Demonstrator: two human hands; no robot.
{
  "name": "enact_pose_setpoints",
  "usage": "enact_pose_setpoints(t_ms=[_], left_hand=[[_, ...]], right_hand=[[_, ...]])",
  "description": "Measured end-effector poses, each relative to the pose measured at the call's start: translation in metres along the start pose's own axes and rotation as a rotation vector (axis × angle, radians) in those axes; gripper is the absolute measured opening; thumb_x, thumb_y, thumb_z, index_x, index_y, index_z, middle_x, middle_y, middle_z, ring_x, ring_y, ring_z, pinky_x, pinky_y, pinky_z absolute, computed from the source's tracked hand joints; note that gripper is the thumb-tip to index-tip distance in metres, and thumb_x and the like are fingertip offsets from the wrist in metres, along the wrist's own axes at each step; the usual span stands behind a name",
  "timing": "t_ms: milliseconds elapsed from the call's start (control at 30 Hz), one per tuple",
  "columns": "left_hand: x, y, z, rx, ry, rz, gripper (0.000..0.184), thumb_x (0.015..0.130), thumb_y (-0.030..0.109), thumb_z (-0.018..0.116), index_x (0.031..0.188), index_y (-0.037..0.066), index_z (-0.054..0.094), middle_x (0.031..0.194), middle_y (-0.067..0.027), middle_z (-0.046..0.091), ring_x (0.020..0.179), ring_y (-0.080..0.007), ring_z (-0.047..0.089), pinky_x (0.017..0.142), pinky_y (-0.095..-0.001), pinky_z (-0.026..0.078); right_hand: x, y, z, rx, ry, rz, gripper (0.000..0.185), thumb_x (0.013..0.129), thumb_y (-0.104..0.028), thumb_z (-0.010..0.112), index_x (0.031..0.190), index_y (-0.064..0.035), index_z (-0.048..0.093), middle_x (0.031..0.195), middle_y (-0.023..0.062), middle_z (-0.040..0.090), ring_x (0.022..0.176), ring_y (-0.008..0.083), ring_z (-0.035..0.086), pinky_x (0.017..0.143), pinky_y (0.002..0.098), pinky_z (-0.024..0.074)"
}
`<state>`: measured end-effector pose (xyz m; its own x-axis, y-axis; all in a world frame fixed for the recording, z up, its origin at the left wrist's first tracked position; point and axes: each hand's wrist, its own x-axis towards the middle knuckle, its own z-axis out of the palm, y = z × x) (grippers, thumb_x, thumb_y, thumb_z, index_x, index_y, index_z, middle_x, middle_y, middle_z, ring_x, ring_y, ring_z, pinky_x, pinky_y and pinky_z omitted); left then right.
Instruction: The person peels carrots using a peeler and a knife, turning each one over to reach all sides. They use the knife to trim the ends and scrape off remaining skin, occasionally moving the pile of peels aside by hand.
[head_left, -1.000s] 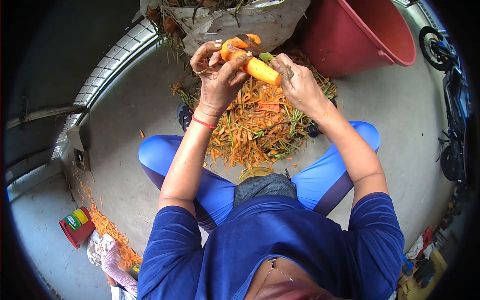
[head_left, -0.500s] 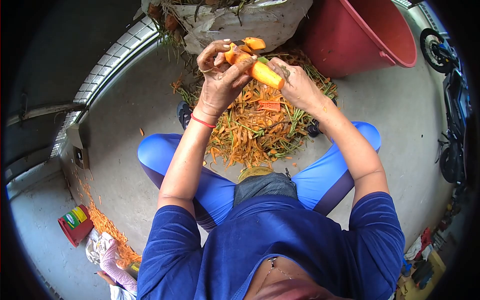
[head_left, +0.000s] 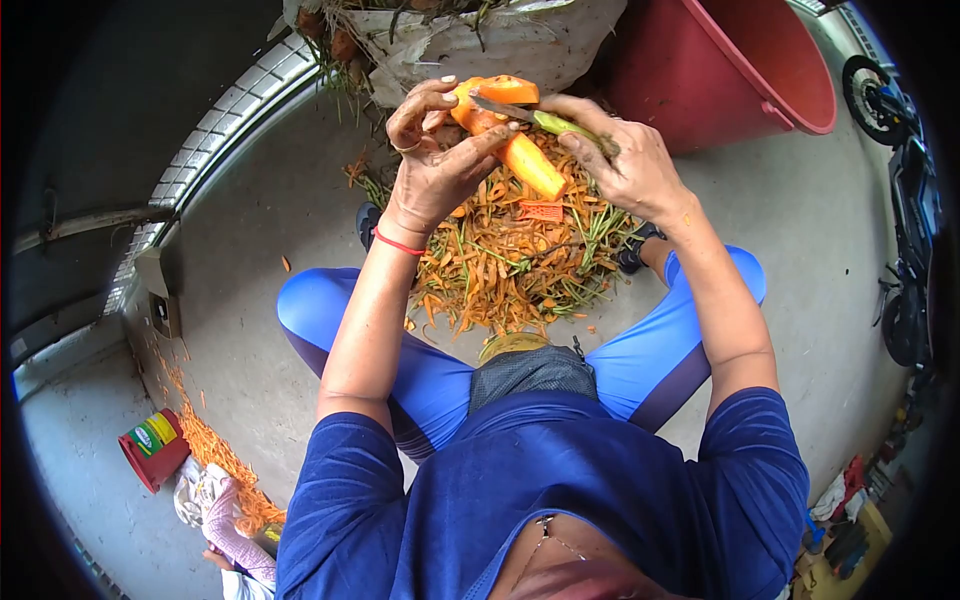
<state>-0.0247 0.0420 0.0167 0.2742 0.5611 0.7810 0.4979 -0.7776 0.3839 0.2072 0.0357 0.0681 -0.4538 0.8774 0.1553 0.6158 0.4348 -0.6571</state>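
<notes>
Above the peelings [head_left: 490,285], in the head view, the left hand [head_left: 428,160] has thumb and fingers clamped on a carrot [head_left: 535,168], forked by the look of it, its peeled stub slanting toward the person. The right hand [head_left: 640,165] has its fingers wrapped round the green handle of a knife [head_left: 560,125]; the blade lies over the carrot near the left fingertips, though whether it touches I cannot tell. Trimming around the fork looks to be the step in hand; a further stroke would call for a steady left grip and fingertips clear of the edge. Beyond the hands, a grimy sack [head_left: 480,60] and a tub [head_left: 765,95] crowd the heap's far side, limiting forward reach. Off left are a bucket [head_left: 152,455], shavings [head_left: 215,450] and another person [head_left: 238,540]; at far right, a motorbike [head_left: 905,215].
</notes>
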Motion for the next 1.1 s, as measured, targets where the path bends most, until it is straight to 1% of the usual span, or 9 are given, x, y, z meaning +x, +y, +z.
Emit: enact_pose_setpoints(t_ms=[100, 267, 467, 567, 667, 767, 867, 967, 1100], left_hand=[[0.000, -0.001, -0.002, 0.055, -0.001, 0.032, 0.055, 0.057, 0.003, 0.084, 0.101, 0.032, 0.068, 0.118, -0.0068, 0.027, 0.122, -0.0288, 0.037, 0.090, -0.0312, 0.053], [0.001, 0.003, -0.003, 0.049, -0.033, 0.047, 0.054, 0.056, 0.006, 0.084, 0.099, 0.034, 0.068, 0.120, -0.0052, 0.030, 0.118, -0.0273, 0.042, 0.091, -0.0317, 0.053], [0.000, 0.004, -0.001, 0.021, -0.094, 0.118, 0.049, 0.058, 0.007, 0.084, 0.097, 0.033, 0.068, 0.122, -0.0049, 0.031, 0.117, -0.0266, 0.043, 0.092, -0.0314, 0.051], [0.000, 0.005, -0.001, 0.027, -0.106, 0.127, 0.051, 0.058, 0.008, 0.084, 0.100, 0.033, 0.068, 0.124, -0.0052, 0.031, 0.118, -0.0265, 0.043, 0.092, -0.0314, 0.051], [-0.002, 0.007, 0.002, 0.013, -0.112, 0.074, 0.054, 0.059, 0.006, 0.083, 0.103, 0.033, 0.067, 0.124, -0.0057, 0.031, 0.119, -0.0265, 0.042, 0.091, -0.0309, 0.052], [-0.002, 0.005, 0.005, -0.013, -0.106, 0.039, 0.057, 0.059, 0.004, 0.083, 0.106, 0.032, 0.067, 0.125, -0.0061, 0.031, 0.120, -0.0266, 0.041, 0.090, -0.0308, 0.053], [0.000, 0.006, 0.006, 0.002, -0.101, 0.034, 0.057, 0.059, 0.003, 0.082, 0.106, 0.031, 0.067, 0.125, -0.0065, 0.031, 0.120, -0.0268, 0.041, 0.090, -0.0314, 0.054], [0.002, 0.004, 0.005, 0.024, -0.077, 0.059, 0.057, 0.059, 0.002, 0.082, 0.106, 0.030, 0.067, 0.125, -0.0067, 0.031, 0.120, -0.0269, 0.041, 0.090, -0.0318, 0.054], [0.002, 0.007, 0.003, 0.019, -0.088, 0.077, 0.058, 0.058, 0.001, 0.082, 0.106, 0.029, 0.067, 0.125, -0.0073, 0.030, 0.120, -0.0264, 0.041, 0.090, -0.0326, 0.054]], right_hand=[[-0.003, 0.006, 0.004, 0.132, 0.060, -0.073, 0.029, 0.092, -0.031, 0.056, 0.120, -0.0236, 0.057, 0.096, 0.0098, 0.068, 0.078, 0.0316, 0.065, 0.072, 0.0376, 0.0521], [-0.004, 0.006, -0.008, 0.513, -0.085, 0.056, 0.023, 0.090, -0.021, 0.061, 0.111, -0.0118, 0.064, 0.098, 0.0010, 0.068, 0.072, 0.0116, 0.065, 0.074, 0.0304, 0.0523], [-0.002, 0.011, -0.020, 0.429, -0.286, 0.210, 0.022, 0.089, -0.020, 0.061, 0.109, -0.0116, 0.065, 0.091, 0.0023, 0.068, 0.079, 0.0124, 0.064, 0.075, 0.0293, 0.0499], [-0.002, 0.011, -0.020, 0.401, -0.207, 0.024, 0.021, 0.091, -0.014, 0.058, 0.110, -0.0072, 0.065, 0.083, -0.0006, 0.063, 0.070, 0.0080, 0.055, 0.064, 0.0246, 0.0458], [-0.002, 0.011, -0.015, 0.211, -0.127, -0.023, 0.021, 0.091, -0.015, 0.059, 0.109, -0.0074, 0.065, 0.091, 0.0014, 0.067, 0.078, 0.0104, 0.061, 0.070, 0.0260, 0.0477], [-0.001, 0.010, -0.011, 0.083, -0.083, 0.055, 0.019, 0.090, -0.029, 0.058, 0.105, -0.0218, 0.066, 0.096, 0.0009, 0.069, 0.087, 0.0213, 0.066, 0.077, 0.0308, 0.0500], [0.001, 0.010, -0.007, 0.115, -0.050, 0.050, 0.020, 0.090, -0.027, 0.059, 0.107, -0.0187, 0.066, 0.095, 0.0016, 0.069, 0.089, 0.0181, 0.066, 0.078, 0.0306, 0.0502], [-0.001, 0.012, -0.004, 0.516, -0.107, 0.110, 0.021, 0.091, -0.024, 0.060, 0.109, -0.0136, 0.065, 0.076, -0.0012, 0.064, 0.073, 0.0101, 0.060, 0.068, 0.0269, 0.0469], [-0.001, 0.020, -0.014, 0.518, -0.212, 0.139, 0.021, 0.093, -0.021, 0.058, 0.109, -0.0099, 0.065, 0.062, -0.0057, 0.047, 0.059, 0.0043, 0.038, 0.058, 0.0233, 0.0356]])
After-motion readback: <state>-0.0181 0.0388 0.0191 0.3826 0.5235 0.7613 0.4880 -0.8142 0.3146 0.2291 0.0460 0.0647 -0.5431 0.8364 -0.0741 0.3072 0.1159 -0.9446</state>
